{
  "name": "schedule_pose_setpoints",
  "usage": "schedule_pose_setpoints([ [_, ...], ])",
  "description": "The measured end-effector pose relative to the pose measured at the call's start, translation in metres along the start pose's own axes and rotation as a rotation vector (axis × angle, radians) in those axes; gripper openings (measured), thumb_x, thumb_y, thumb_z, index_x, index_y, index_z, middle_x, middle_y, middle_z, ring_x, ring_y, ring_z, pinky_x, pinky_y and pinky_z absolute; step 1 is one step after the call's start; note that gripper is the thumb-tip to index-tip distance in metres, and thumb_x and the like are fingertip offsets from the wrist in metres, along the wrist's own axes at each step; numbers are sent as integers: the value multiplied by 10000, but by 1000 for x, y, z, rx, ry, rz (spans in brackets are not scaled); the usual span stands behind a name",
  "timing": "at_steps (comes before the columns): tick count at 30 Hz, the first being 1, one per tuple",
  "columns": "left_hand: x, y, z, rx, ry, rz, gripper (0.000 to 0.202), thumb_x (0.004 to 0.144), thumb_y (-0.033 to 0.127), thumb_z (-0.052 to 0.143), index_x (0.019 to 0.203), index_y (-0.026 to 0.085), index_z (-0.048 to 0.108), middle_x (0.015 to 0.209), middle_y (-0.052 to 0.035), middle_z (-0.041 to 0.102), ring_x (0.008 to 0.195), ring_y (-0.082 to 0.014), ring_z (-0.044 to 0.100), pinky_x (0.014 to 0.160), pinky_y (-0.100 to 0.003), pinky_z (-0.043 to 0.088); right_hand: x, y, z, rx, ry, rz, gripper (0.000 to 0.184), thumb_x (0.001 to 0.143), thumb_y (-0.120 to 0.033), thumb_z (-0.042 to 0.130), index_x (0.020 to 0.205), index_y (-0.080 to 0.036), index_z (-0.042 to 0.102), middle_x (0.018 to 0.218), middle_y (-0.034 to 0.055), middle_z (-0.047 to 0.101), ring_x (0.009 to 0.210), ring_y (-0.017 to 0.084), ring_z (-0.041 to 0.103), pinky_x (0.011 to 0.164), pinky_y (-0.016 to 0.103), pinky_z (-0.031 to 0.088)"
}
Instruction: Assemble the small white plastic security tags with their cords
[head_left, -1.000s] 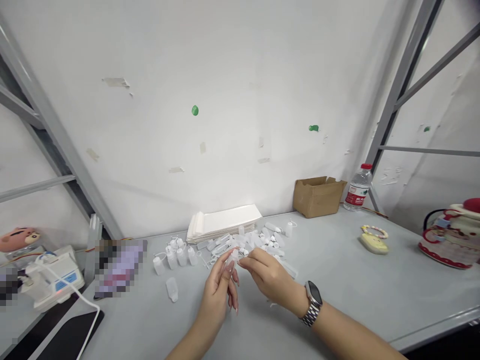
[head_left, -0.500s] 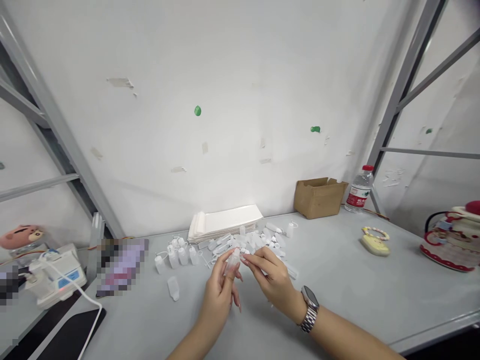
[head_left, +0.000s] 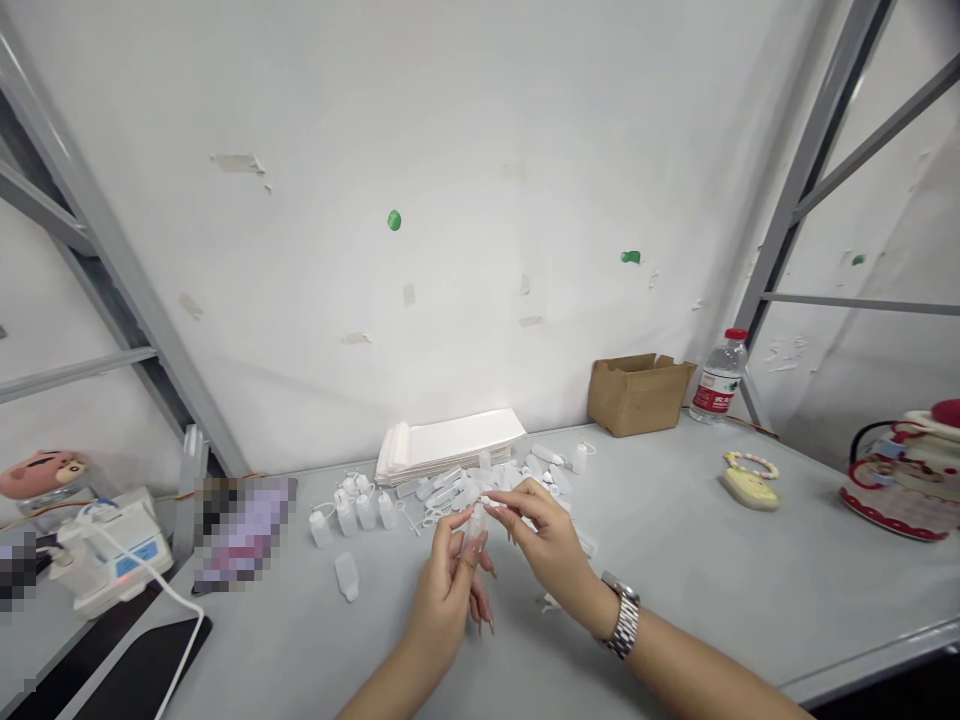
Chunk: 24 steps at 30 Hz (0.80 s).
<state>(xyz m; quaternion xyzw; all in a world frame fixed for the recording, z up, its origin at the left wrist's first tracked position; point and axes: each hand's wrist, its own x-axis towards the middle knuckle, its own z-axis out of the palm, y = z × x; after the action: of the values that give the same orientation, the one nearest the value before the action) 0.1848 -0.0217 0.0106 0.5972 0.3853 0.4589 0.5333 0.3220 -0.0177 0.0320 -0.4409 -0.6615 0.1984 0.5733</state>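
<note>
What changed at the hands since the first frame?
The left hand still grips the small translucent plastic bottle, now more upright. The right hand has moved up, its fingers near the bottle's top. The heap of white plastic bottles, paper stack and cardboard box stayed put.

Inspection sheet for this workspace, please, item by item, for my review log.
Surface: grey tabletop, things spread along its back edge.
Job's things: translucent plastic bottle in hand; more bottles loose beside stacked white paper sleeves.
Clutter: cardboard box, water bottle, yellow trinket, patterned bag.
Hands: left hand grips the bottle; right hand pinches its top.
Cables: white cable from a white device.
Surroundings: white wall, grey metal shelving frame.
Other people: nothing seen.
</note>
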Motion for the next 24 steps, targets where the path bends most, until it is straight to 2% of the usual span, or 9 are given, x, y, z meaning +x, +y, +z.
schedule_pose_setpoints([
  [2, 0, 0, 0, 18, -17, 16, 338, 822, 474, 386, 1053, 230, 347, 666, 54, 519, 353, -76, 496, 351, -211, 401, 4, -2, -2, 60, -38, 127, 166, 788, -333, 566, 821, -223, 686, 679, 3, 508, 617, 130, 507, 581, 266, 452],
  [5, 0, -2, -1, 65, -42, 31, 350, 832, 468, 372, 1073, 215, 373, 724, 19, 542, 396, -79, 508, 359, -209, 396, 8, -1, -3, 141, -75, 222, 201, 771, -373, 573, 770, -204, 682, 669, -5, 501, 577, 116, 489, 567, 260, 441],
  [9, 1, -4, -4, 88, -14, 37, 385, 836, 454, 375, 1129, 204, 386, 810, -32, 580, 487, -106, 548, 393, -222, 417, 14, 7, -5, 400, -74, 342, 321, 811, -412, 492, 1013, -199, 623, 656, -13, 518, 535, 103, 486, 549, 267, 442],
  [12, 3, -4, -6, 59, 16, 28, 392, 831, 448, 392, 1140, 206, 391, 835, -48, 584, 558, -127, 582, 410, -223, 430, 18, 12, -8, 635, -14, 430, 376, 782, -408, 535, 1081, -185, 575, 799, 39, 601, 638, 131, 579, 636, 311, 479],
  [15, 6, -2, -4, -13, -15, 7, 414, 798, 472, 437, 1114, 205, 426, 851, -53, 563, 588, -139, 594, 399, -227, 440, 18, 10, -8, 720, 6, 416, 390, 773, -399, 566, 1114, -211, 537, 1012, 92, 625, 920, 197, 610, 857, 395, 437],
  [17, 6, 1, -2, -72, -51, -28, 448, 763, 502, 472, 1086, 192, 450, 829, -50, 550, 573, -143, 592, 376, -225, 434, 16, 6, -6, 719, -54, 382, 407, 785, -407, 558, 1147, -230, 502, 1101, 105, 610, 1037, 218, 569, 935, 433, 380],
  [21, 7, 5, 0, -160, -107, -111, 488, 719, 534, 509, 1042, 172, 464, 741, -17, 530, 489, -130, 577, 346, -220, 412, 8, 0, -2, 710, -218, 346, 445, 805, -416, 530, 1203, -246, 430, 1194, 119, 564, 1118, 223, 514, 944, 452, 378],
  [24, 7, 5, -2, -209, -119, -133, 465, 733, 528, 494, 1031, 173, 449, 714, 1, 518, 450, -119, 566, 334, -214, 399, 6, -1, -2, 671, -287, 319, 412, 829, -410, 493, 1207, -263, 426, 1251, 105, 521, 1164, 213, 469, 936, 442, 392],
])
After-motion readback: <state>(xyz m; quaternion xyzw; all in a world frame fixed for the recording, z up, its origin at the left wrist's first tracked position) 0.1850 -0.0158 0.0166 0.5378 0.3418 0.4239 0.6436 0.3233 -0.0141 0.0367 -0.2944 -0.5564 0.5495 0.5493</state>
